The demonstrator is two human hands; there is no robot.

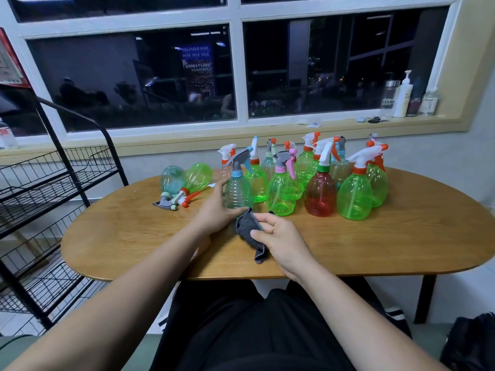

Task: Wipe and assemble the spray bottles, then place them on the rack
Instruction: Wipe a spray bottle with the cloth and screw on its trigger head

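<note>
A clear ribbed spray bottle [238, 190] with a grey trigger head and blue collar stands upright on the wooden table [401, 236]. My left hand [217, 210] grips its lower left side. My right hand [278, 238] pinches a dark grey cloth [250, 231] just below the bottle's base. Behind stand several assembled bottles, mostly green [355, 195], one red [320, 194]. Two bottles lie on their sides at the back left, a teal one [172, 179] and a green one [198, 176].
A black wire rack [53, 183] with several shelves stands left of the table. The windowsill behind holds a white pump bottle [402, 99] and jars. A dark bag [471, 341] sits on the floor at the lower right. My lap is under the table's near edge.
</note>
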